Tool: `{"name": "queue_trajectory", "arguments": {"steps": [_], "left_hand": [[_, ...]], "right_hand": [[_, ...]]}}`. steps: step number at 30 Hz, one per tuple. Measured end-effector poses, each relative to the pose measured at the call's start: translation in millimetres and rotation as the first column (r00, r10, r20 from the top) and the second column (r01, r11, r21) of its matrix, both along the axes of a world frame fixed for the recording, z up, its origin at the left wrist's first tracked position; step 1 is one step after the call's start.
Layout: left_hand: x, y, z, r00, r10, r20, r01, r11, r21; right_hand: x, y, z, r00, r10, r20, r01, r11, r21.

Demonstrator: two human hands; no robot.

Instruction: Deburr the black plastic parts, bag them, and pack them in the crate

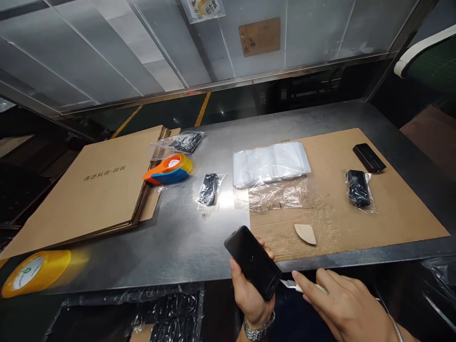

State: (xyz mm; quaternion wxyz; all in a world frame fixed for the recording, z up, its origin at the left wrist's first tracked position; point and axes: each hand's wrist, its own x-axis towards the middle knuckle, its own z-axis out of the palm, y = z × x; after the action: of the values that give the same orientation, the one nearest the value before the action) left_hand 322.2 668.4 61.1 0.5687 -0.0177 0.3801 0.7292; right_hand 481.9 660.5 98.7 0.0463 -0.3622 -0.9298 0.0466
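My left hand (247, 297), with a metal watch band at the wrist, is wrapped around a black rectangular plastic case (251, 261), tilted and shaped like a phone. In my right hand (344, 301) is a small knife (289, 284) with a pale handle, gripped with the index finger stretched along it. Its blade tip is at the lower right edge of the case; whether it cuts in cannot be made out. A tan quarter-round piece (305, 234) lies on the cardboard sheet (342, 228) beyond my hands.
Clear plastic bags (272, 164) are stacked mid-table. To the right lie a bagged black part (358, 188) and a bare one (369, 157). Leftward are a small bagged part (209, 189), a tape dispenser (169, 169), flat cartons (96, 180) and a yellow tape roll (35, 273).
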Motion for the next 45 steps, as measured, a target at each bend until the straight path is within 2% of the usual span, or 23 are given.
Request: {"name": "queue_trajectory", "arguments": {"steps": [6,11,17,23,28,31,32,33,34,35,36,37,38,39,40,41,42,43,44,45], "left_hand": [[-0.5,-0.3,0.5,1.0,-0.012,0.004,0.012,0.998,-0.062],[-3.2,1.9,1.5,0.998,-0.058,0.009,0.059,0.985,-0.164],[-3.9,2.3,4.1,0.993,-0.12,0.02,0.122,0.973,-0.197],[-2.9,0.8,2.9,0.989,-0.146,0.001,0.142,0.965,-0.219],[0.0,-1.5,-1.8,0.982,-0.137,-0.129,0.112,0.976,-0.186],[1.9,-5.1,-4.9,0.959,-0.157,-0.235,0.133,0.984,-0.117],[2.2,-6.0,-5.7,0.954,-0.164,-0.253,0.143,0.985,-0.101],[2.2,-6.6,-6.3,0.952,-0.163,-0.261,0.143,0.985,-0.092],[1.9,-6.6,-6.6,0.953,-0.16,-0.258,0.142,0.986,-0.088],[1.2,-6.0,-6.8,0.956,-0.158,-0.246,0.14,0.986,-0.089],[0.3,-4.6,-6.7,0.961,-0.159,-0.224,0.141,0.985,-0.096],[-0.9,-2.6,-6.4,0.967,-0.17,-0.188,0.151,0.982,-0.111],[-2.1,-0.2,-6.0,0.971,-0.193,-0.14,0.175,0.976,-0.129],[-3.2,2.4,-5.6,0.973,-0.217,-0.083,0.204,0.969,-0.142],[-3.8,5.0,-5.2,0.97,-0.24,-0.021,0.234,0.96,-0.151],[-3.8,7.1,-4.8,0.964,-0.262,0.04,0.265,0.951,-0.157],[-3.0,8.7,-4.6,0.953,-0.285,0.099,0.298,0.941,-0.158],[-1.3,9.5,-4.5,0.937,-0.313,0.156,0.336,0.929,-0.157],[1.2,9.7,-4.5,0.913,-0.349,0.213,0.384,0.91,-0.156],[4.4,9.2,-4.6,0.884,-0.383,0.267,0.433,0.888,-0.158]], "right_hand": [[1.2,1.5,-2.7,1.0,-0.01,0.006,0.01,0.999,0.036],[3.8,6.7,-0.1,0.997,0.037,-0.07,-0.042,0.996,-0.081],[4.2,5.5,-2.5,0.998,-0.017,-0.052,0.012,0.995,-0.098],[3.1,7.4,-6.6,0.999,-0.031,-0.011,0.029,0.983,-0.179],[3.0,8.5,-6.2,0.995,-0.044,0.089,0.069,0.952,-0.297],[3.0,11.5,-5.7,0.991,-0.094,0.097,0.127,0.889,-0.44],[3.2,12.8,-6.5,0.989,-0.131,0.066,0.146,0.849,-0.508],[3.6,14.0,-8.2,0.983,-0.179,0.027,0.158,0.778,-0.608],[4.2,14.9,-10.8,0.971,-0.24,-0.01,0.154,0.655,-0.74],[4.9,15.2,-14.3,0.951,-0.308,-0.032,0.122,0.467,-0.876],[5.6,15.0,-18.1,0.929,-0.369,-0.034,0.057,0.231,-0.971],[6.3,14.4,-21.8,0.909,-0.416,-0.022,-0.027,-0.006,-1.0],[6.8,13.5,-24.7,0.893,-0.449,-0.014,-0.113,-0.195,-0.974],[7.0,12.8,-26.4,0.874,-0.485,-0.026,-0.193,-0.299,-0.934],[7.0,12.6,-26.3,0.843,-0.534,-0.061,-0.261,-0.307,-0.915],[6.5,13.1,-24.3,0.803,-0.584,-0.119,-0.304,-0.228,-0.925],[5.5,14.5,-20.6,0.761,-0.619,-0.193,-0.305,-0.08,-0.949],[4.0,16.7,-15.7,0.734,-0.622,-0.273,-0.264,0.11,-0.958],[1.9,19.4,-10.2,0.73,-0.588,-0.348,-0.194,0.311,-0.931],[-0.5,22.3,-4.9,0.752,-0.525,-0.398,-0.12,0.485,-0.866]]}}
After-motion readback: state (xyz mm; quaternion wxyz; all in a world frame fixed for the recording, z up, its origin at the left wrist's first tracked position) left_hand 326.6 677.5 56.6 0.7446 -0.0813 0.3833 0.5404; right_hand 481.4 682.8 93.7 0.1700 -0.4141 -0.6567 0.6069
